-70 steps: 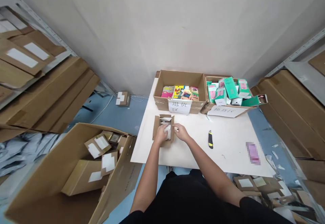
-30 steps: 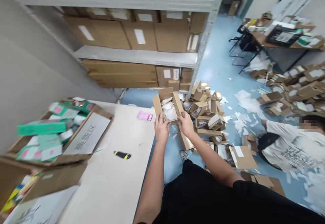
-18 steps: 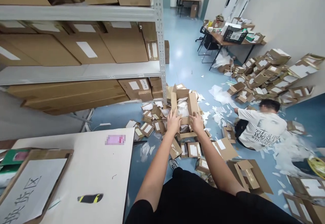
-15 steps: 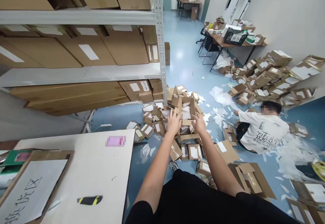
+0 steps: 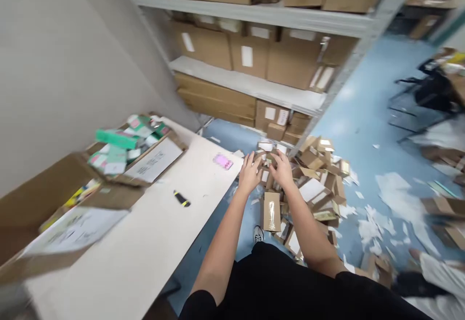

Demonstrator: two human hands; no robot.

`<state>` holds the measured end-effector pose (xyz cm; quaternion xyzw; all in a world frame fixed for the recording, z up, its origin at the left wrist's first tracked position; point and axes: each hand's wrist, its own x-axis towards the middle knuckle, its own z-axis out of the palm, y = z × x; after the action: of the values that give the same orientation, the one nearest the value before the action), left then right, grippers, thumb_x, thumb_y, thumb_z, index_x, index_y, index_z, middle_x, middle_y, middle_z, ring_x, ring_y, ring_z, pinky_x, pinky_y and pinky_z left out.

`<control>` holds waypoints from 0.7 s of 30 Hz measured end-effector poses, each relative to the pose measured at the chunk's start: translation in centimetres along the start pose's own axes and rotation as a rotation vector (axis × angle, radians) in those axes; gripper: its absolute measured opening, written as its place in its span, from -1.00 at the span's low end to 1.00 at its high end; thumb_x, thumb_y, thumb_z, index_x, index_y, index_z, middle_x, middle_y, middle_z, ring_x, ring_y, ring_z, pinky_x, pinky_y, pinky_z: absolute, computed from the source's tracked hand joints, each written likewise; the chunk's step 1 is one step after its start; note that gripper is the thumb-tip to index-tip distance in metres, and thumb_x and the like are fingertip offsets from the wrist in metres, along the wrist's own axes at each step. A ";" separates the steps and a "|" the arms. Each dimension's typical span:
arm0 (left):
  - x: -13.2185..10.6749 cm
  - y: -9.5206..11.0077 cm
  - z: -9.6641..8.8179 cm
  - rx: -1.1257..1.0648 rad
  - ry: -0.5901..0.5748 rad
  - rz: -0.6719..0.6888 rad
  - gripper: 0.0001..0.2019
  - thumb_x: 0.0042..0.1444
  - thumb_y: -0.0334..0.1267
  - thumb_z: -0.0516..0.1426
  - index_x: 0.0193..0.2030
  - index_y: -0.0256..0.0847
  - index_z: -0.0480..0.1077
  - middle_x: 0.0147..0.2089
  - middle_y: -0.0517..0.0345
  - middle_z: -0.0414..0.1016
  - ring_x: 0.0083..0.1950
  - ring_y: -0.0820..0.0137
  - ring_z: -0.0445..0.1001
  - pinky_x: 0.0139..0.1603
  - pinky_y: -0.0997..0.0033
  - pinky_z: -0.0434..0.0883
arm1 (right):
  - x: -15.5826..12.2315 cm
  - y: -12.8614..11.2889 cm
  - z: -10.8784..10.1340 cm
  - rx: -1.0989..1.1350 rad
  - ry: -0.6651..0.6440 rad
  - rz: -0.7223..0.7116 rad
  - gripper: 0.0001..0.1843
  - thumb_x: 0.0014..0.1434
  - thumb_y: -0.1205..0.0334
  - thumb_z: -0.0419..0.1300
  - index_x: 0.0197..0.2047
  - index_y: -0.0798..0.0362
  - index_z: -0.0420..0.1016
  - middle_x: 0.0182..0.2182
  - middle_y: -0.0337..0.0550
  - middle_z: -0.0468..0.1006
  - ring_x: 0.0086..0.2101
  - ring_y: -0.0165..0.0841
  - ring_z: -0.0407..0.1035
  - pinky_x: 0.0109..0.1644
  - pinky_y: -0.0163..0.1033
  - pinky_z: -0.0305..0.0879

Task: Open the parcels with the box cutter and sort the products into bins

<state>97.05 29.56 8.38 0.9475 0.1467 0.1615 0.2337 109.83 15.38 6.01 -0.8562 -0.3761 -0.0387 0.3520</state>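
Observation:
My left hand (image 5: 250, 173) is stretched forward past the corner of the white table (image 5: 196, 208), fingers spread and nothing in it. Close beside it, my right hand (image 5: 281, 169) hovers with its fingers apart and also holds nothing. Beyond and below both hands lies a heap of small cardboard boxes (image 5: 312, 189) on the floor. A taped box (image 5: 271, 212) lies nearest my shoe. On the tabletop rest a black and yellow box cutter (image 5: 181, 199) and a pink, blurred-out flat object (image 5: 223, 161) near the edge.
Two labelled cartons stand along the wall side of the table, one holding green and white packets (image 5: 119, 145). A metal shelf (image 5: 232, 75) with large cartons rises ahead. Paper scraps (image 5: 378, 228) litter the blue floor. A person's white sleeve (image 5: 443, 276) shows at lower right.
My view has swung left, bringing more of the table and its cartons in. My hands have come away from over the open box and now hover near the table's corner.

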 end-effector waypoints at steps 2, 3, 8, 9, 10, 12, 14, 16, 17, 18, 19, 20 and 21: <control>-2.4 -2.8 -2.4 0.031 0.050 -0.111 -0.39 0.30 -0.31 0.18 0.49 -0.04 0.27 0.62 -0.03 0.06 0.61 0.00 0.05 0.56 -0.13 0.19 | 1.3 -3.7 2.6 0.060 -0.059 -0.096 -0.43 0.30 0.23 0.17 0.36 0.02 0.45 0.40 0.12 0.30 0.36 0.02 0.19 0.45 0.20 0.18; -3.8 -4.1 -3.6 0.046 0.077 -0.167 -0.39 0.30 -0.31 0.18 0.49 -0.06 0.28 0.62 -0.05 0.07 0.60 0.00 0.06 0.55 -0.13 0.20 | 1.7 -5.7 3.8 0.088 -0.086 -0.142 -0.43 0.31 0.23 0.16 0.37 0.02 0.44 0.40 0.12 0.30 0.36 0.02 0.19 0.45 0.20 0.18; -12.8 -9.5 -10.4 0.110 0.218 -0.400 -0.39 0.31 -0.32 0.19 0.48 -0.07 0.27 0.61 -0.09 0.08 0.59 -0.02 0.09 0.50 -0.13 0.26 | 0.6 -16.7 9.7 0.175 -0.207 -0.354 -0.46 0.35 0.24 0.11 0.37 0.06 0.44 0.38 0.15 0.33 0.35 -0.01 0.21 0.46 0.18 0.17; -14.9 -10.4 -11.7 0.120 0.250 -0.435 -0.40 0.31 -0.32 0.18 0.48 -0.07 0.27 0.61 -0.09 0.09 0.59 -0.02 0.10 0.50 -0.14 0.26 | -0.2 -18.9 10.8 0.188 -0.229 -0.395 -0.45 0.35 0.24 0.10 0.37 0.07 0.43 0.37 0.15 0.33 0.35 -0.01 0.21 0.46 0.18 0.18; -17.1 -11.3 -13.0 0.129 0.284 -0.468 -0.40 0.31 -0.32 0.18 0.48 -0.06 0.27 0.61 -0.09 0.09 0.58 -0.02 0.10 0.50 -0.15 0.25 | -1.0 -21.2 11.8 0.201 -0.250 -0.436 -0.45 0.35 0.24 0.10 0.37 0.08 0.43 0.37 0.16 0.33 0.35 -0.02 0.20 0.45 0.18 0.19; -21.6 -12.9 -15.4 0.146 0.348 -0.535 -0.39 0.31 -0.32 0.19 0.48 -0.07 0.27 0.60 -0.10 0.10 0.58 -0.02 0.11 0.50 -0.15 0.25 | -3.2 -25.5 13.8 0.224 -0.295 -0.511 -0.44 0.35 0.24 0.11 0.38 0.08 0.41 0.37 0.16 0.33 0.36 -0.02 0.19 0.44 0.18 0.21; -26.4 -14.3 -17.5 0.160 0.405 -0.607 -0.39 0.30 -0.33 0.19 0.48 -0.07 0.27 0.60 -0.11 0.11 0.58 -0.03 0.11 0.49 -0.16 0.27 | -5.7 -29.7 15.8 0.247 -0.348 -0.581 -0.43 0.35 0.24 0.11 0.40 0.05 0.39 0.38 0.15 0.32 0.37 -0.03 0.19 0.44 0.19 0.22; -31.4 -15.5 -19.3 0.171 0.460 -0.677 -0.40 0.30 -0.32 0.19 0.48 -0.06 0.28 0.60 -0.10 0.10 0.58 -0.03 0.10 0.47 -0.15 0.29 | -8.8 -33.8 17.9 0.267 -0.411 -0.655 -0.42 0.34 0.23 0.12 0.41 0.01 0.38 0.39 0.13 0.31 0.37 -0.02 0.19 0.43 0.21 0.23; -34.0 -16.0 -20.2 0.176 0.487 -0.710 -0.40 0.30 -0.32 0.19 0.48 -0.05 0.27 0.60 -0.09 0.10 0.58 -0.03 0.10 0.47 -0.15 0.30 | -10.5 -35.8 19.0 0.276 -0.444 -0.694 -0.41 0.34 0.23 0.13 0.42 -0.01 0.37 0.40 0.12 0.30 0.38 -0.02 0.18 0.43 0.22 0.23; -36.6 -16.5 -20.9 0.180 0.514 -0.745 -0.40 0.31 -0.32 0.18 0.48 -0.04 0.27 0.61 -0.08 0.09 0.59 -0.03 0.10 0.47 -0.16 0.30 | -12.2 -37.9 20.2 0.283 -0.478 -0.735 -0.40 0.34 0.23 0.13 0.43 -0.01 0.36 0.40 0.13 0.30 0.38 -0.02 0.18 0.42 0.23 0.23; -39.3 -16.9 -21.7 0.184 0.539 -0.782 -0.40 0.31 -0.31 0.18 0.48 -0.04 0.27 0.61 -0.09 0.09 0.59 -0.03 0.09 0.47 -0.16 0.30 | -14.1 -39.9 21.3 0.288 -0.512 -0.776 -0.39 0.33 0.23 0.14 0.43 -0.01 0.35 0.41 0.13 0.28 0.38 -0.01 0.17 0.42 0.24 0.24; -42.1 -17.3 -22.4 0.188 0.561 -0.823 -0.40 0.31 -0.31 0.17 0.48 -0.05 0.26 0.61 -0.09 0.09 0.59 -0.03 0.08 0.47 -0.16 0.30 | -16.0 -42.0 22.4 0.293 -0.547 -0.817 -0.38 0.33 0.23 0.14 0.44 -0.01 0.34 0.42 0.14 0.27 0.39 0.00 0.17 0.42 0.24 0.24; -45.0 -17.6 -23.1 0.191 0.582 -0.868 -0.39 0.31 -0.32 0.17 0.49 -0.06 0.26 0.61 -0.10 0.08 0.60 -0.04 0.07 0.46 -0.16 0.30 | -18.1 -44.1 23.5 0.299 -0.581 -0.859 -0.37 0.33 0.23 0.14 0.45 -0.01 0.33 0.43 0.14 0.26 0.39 0.01 0.16 0.41 0.25 0.24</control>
<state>44.12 37.74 8.49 0.7328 0.5982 0.2919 0.1412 62.64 39.79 7.74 -0.5414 -0.7756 0.1135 0.3041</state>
